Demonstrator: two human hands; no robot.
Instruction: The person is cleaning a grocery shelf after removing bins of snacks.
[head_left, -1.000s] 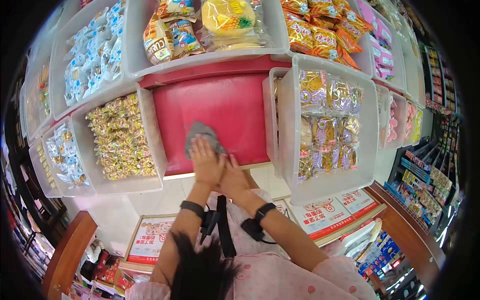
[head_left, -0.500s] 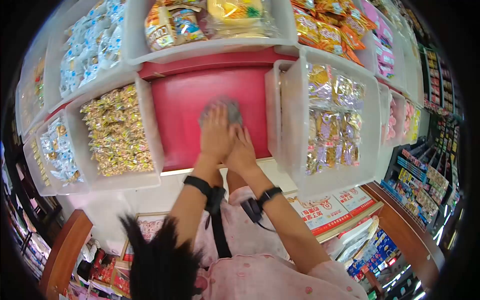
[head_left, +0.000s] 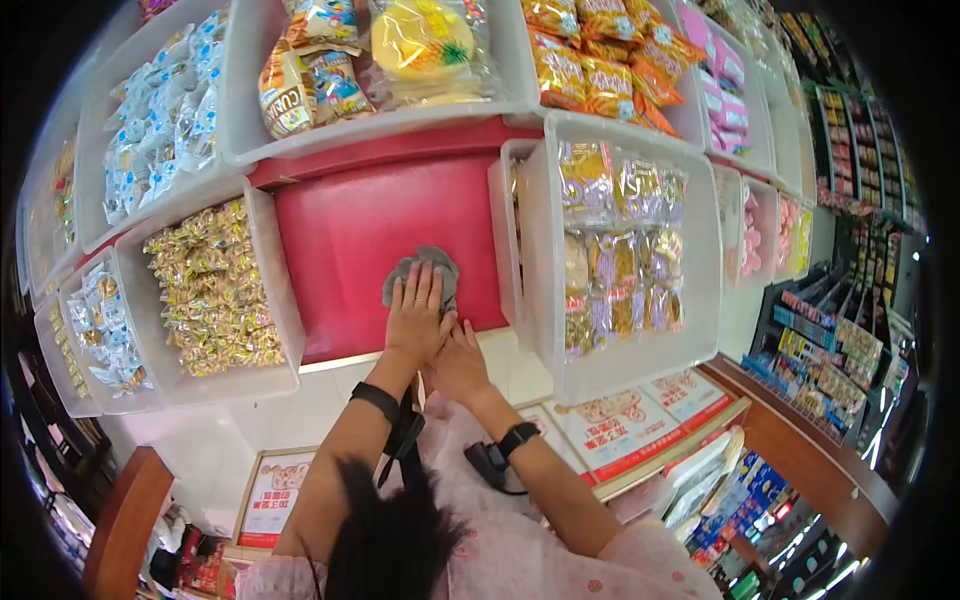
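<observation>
A grey cloth point(head_left: 430, 262) lies bunched on a red surface point(head_left: 345, 240) between the plastic bins. My left hand point(head_left: 416, 315) presses flat on the cloth, its fingers stretched out and slightly spread, a ring on one finger. Against its side rests my right hand point(head_left: 460, 360), fingers extended, with the fingertips at the cloth's near edge. Part of the cloth is hidden under the left hand. Both hands are close to the front edge of the red surface.
At left stands a bin of small wrapped sweets point(head_left: 215, 290); at right, a bin with packaged snacks point(head_left: 610, 260). Behind the red surface, more bins hold bagged snacks point(head_left: 605, 75). Printed cardboard boxes point(head_left: 625, 425) sit below at right, beside a wooden edge point(head_left: 800, 455).
Both hands and the cloth have slid toward me, from the middle of the red surface to nearer its front edge. The whole view has shifted a little as well.
</observation>
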